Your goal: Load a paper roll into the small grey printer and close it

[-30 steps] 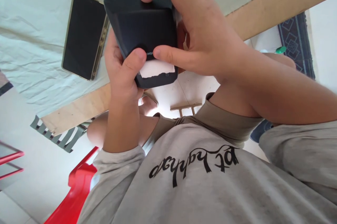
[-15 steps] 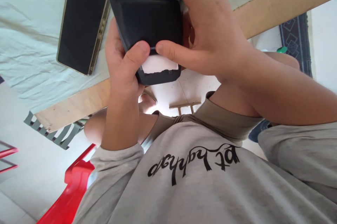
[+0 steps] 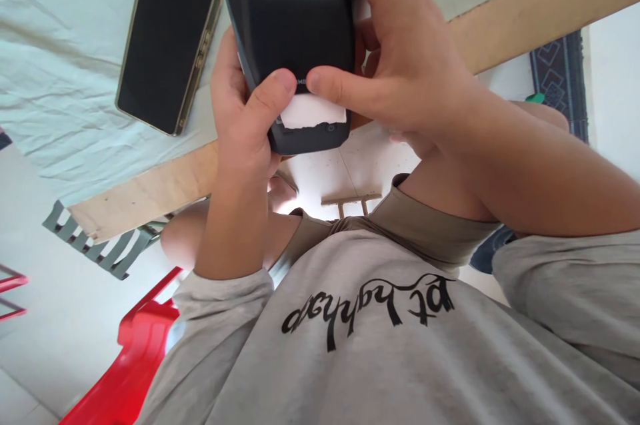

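Observation:
Both hands hold a black receipt printer [image 3: 300, 28] at the top middle of the head view. A strip of white paper [image 3: 313, 112] with a ragged torn edge sticks out near its lower end, beside a small power button. My left hand [image 3: 245, 102] is closed around the printer's left side, its thumb lying on the front by the paper. My right hand [image 3: 410, 58] grips the right side, with its thumb beside the small white lettering and its fingertips over the far end. The fingers behind the printer are hidden.
A dark-screened phone [image 3: 165, 42] in a clear case lies left of the printer on a pale green cloth [image 3: 60, 98]. The cloth covers a surface with a wooden edge board [image 3: 150, 182]. Red plastic furniture [image 3: 135, 358] stands on the floor at lower left; a blue patterned mat [image 3: 560, 78] lies at right.
The printer, my hands, the phone and the cloth all appear slightly further right and up in view. Both hands keep the same grip, and the paper looks the same.

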`<state>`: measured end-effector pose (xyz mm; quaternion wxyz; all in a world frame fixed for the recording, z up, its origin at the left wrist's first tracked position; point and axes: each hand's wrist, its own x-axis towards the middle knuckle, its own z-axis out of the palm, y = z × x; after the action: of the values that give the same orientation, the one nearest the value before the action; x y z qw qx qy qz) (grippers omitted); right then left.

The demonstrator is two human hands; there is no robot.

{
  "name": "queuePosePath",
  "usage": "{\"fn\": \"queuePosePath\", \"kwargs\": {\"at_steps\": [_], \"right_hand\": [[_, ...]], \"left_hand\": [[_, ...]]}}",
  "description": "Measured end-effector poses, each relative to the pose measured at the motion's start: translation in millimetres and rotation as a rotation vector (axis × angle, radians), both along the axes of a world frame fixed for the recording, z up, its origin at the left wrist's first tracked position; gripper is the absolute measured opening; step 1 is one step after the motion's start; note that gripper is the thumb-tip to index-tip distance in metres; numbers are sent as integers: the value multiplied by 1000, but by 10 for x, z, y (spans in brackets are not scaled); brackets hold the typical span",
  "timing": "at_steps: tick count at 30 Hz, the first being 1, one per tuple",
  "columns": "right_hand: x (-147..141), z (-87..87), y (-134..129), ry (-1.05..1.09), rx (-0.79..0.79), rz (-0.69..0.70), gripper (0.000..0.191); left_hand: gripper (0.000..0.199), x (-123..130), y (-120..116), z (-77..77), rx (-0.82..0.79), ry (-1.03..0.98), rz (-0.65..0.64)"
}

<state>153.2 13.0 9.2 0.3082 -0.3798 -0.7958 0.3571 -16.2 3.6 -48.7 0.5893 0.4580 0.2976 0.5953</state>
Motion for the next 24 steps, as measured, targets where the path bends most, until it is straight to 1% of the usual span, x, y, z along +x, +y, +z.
{"fn": "queuePosePath", "kwargs": {"at_steps": [4, 8, 12, 15, 18, 20, 22, 23, 24], "right_hand": [[-6, -13, 26, 22, -50, 20, 51], [-11, -19, 31, 40, -45, 4, 51], [-20, 19, -14, 17, -49, -15, 51], [-37, 15, -34, -18, 1, -38, 50], [-48, -36, -14, -40, 79, -47, 51], [-44, -66, 2, -55, 99, -45, 53], [-32, -69, 3, -97, 119, -50, 57], [-24, -58, -5, -141, 125, -62, 59], [-16, -39, -16, -183, 148, -80, 60]], "left_hand": [[42, -14, -5, 14, -7, 5, 12], [38, 8, -18, 46, -3, -8, 28], [38, 17, -18, 59, 1, -11, 16], [41, -6, -5, 48, -3, 2, 11], [46, -26, 2, 45, -13, 12, 3], [43, -18, -2, 65, -22, 2, -5], [35, 6, -12, 110, -26, -14, -8], [32, 20, -17, 139, -41, -20, 10], [30, 33, -22, 171, -68, -29, 55]]}}
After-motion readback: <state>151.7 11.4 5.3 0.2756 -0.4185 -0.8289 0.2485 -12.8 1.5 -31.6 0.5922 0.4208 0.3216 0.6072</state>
